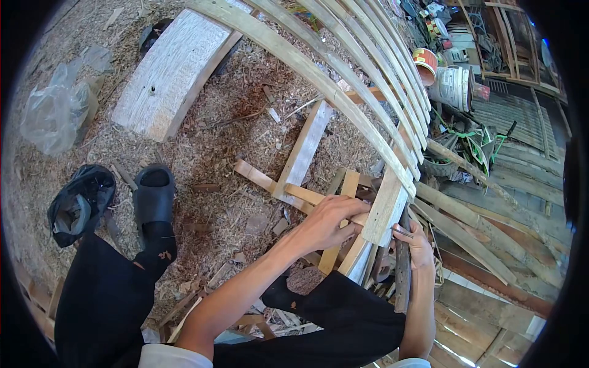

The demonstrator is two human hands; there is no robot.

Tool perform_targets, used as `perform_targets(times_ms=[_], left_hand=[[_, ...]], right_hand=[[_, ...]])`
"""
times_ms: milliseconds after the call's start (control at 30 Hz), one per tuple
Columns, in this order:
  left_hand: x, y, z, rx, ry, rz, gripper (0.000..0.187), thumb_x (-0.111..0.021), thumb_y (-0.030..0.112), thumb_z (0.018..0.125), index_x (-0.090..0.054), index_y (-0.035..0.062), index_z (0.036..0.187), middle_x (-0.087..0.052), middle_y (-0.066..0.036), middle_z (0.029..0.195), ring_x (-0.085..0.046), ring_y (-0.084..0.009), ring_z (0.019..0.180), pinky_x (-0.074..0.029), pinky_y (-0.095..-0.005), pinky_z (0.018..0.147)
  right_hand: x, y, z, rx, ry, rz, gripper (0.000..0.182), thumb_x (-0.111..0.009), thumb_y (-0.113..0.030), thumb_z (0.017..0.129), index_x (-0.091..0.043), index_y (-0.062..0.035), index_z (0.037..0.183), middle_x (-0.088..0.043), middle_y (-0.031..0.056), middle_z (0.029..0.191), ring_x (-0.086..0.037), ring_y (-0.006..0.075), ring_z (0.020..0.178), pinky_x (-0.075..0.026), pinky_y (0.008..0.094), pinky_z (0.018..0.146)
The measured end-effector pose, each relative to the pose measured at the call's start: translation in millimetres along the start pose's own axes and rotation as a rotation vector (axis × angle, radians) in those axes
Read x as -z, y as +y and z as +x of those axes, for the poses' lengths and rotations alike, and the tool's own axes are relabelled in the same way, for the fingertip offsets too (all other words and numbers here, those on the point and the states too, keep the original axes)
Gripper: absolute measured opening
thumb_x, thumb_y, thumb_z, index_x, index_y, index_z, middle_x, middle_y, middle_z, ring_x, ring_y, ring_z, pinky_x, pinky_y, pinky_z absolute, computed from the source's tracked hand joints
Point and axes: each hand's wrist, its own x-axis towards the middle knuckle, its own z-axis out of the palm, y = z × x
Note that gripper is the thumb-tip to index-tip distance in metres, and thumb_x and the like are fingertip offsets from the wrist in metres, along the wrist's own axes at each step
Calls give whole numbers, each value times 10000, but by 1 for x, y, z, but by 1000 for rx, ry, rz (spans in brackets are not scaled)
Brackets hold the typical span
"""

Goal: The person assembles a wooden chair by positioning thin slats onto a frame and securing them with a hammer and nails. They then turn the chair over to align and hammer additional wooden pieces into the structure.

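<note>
My left hand [335,221] is closed round a narrow wooden strip [304,195], its fingertips close to the end of a pale wooden beam [385,211]. On the beam's other side, my right hand [418,244] has thumb and fingers curled together near the beam's edge. Something small and rod-like shows at those fingertips, too small to name. A dark, rough stick [402,276] runs down beside the right hand. Long, pale curved slats [343,101] sweep from the top of the view to the beam, side by side.
A thick whitish plank [175,70] lies on the shavings-covered ground at upper left. Near my feet are a black sandal [153,202] and a black plastic bag [76,211]. Buckets [453,87] stand at upper right, with poles and boards [485,227] below them.
</note>
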Motion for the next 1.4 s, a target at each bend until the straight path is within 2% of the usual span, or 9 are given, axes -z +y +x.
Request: perform_targets(times_ms=[100, 567, 700, 800, 967, 1067, 1133, 1300, 1400], left_hand=[[-1, -1, 0, -9, 8, -2, 440, -717, 44, 748, -608, 49, 1174, -649, -84, 1072, -594, -259, 1012, -406, -398, 931], [2, 6, 2, 160, -35, -190, 531, -703, 92, 732, -549, 14, 1234, -562, -189, 1181, -554, -294, 1116, -380, -414, 1019], [-2, 60, 9, -89, 212, 138, 589, -698, 232, 781, -482, 32, 1292, -453, -206, 1337, -397, -322, 1307, -318, -455, 1084], [-4, 95, 20, -301, 57, 542, 591, -710, 299, 799, -495, 49, 1289, -453, -161, 1381, -385, -320, 1324, -324, -470, 1079], [-12, 100, 21, -219, -145, 946, 565, -666, 384, 834, -540, 73, 1288, -485, -60, 1399, -546, -275, 1180, -387, -454, 1019], [-10, 140, 37, 68, -419, 1168, 570, -650, 409, 836, -540, 114, 1311, -477, -59, 1413, -605, -287, 1091, -412, -477, 978], [-8, 139, 42, 43, -452, 1314, 548, -634, 441, 841, -534, 221, 1333, -575, -88, 1302, -632, -311, 1043, -404, -549, 956], [-35, 156, 52, 263, -487, 1469, 550, -669, 481, 813, -542, 297, 1316, -659, -115, 1155, -600, -316, 1125, -284, -637, 1032], [-38, 160, 56, 331, -505, 1494, 561, -657, 492, 825, -517, 302, 1335, -647, -117, 1186, -588, -313, 1152, -237, -665, 1048]], right_hand=[[4, 2, 1, -6, -46, 41, 356, -750, -132, 818, -589, 2, 1107, -654, 31, 910, -617, 101, 720, -502, 250, 640], [1, 2, 3, -3, -40, 1, 342, -736, -134, 815, -589, -11, 1098, -644, 16, 907, -619, 103, 749, -509, 258, 661], [-7, 2, -5, 42, -31, 128, 333, -720, -99, 807, -588, 1, 1095, -644, 30, 914, -629, 122, 780, -528, 277, 692], [3, 14, 7, 53, -114, 175, 341, -721, -88, 814, -580, 19, 1105, -639, 78, 986, -644, 163, 827, -553, 317, 747], [2, 23, 9, 141, -203, 376, 370, -761, -85, 795, -583, 39, 1095, -653, 101, 963, -664, 206, 819, -572, 320, 691], [1, 22, -6, 220, -162, 282, 374, -777, -106, 790, -593, 55, 1074, -668, 108, 944, -666, 209, 805, -568, 313, 667], [-2, 40, 10, 266, -171, 282, 441, -795, -244, 786, -604, 73, 1025, -659, 117, 898, -642, 188, 755, -543, 322, 647], [8, 72, 35, 438, 369, -79, 285, -719, -216, 843, -579, 23, 905, -627, 96, 797, -608, 164, 599, -477, 305, 471], [42, 58, -31, 616, 320, 236, 158, -607, -141, 899, -504, -22, 885, -560, 64, 731, -537, 123, 507, -450, 270, 426]])
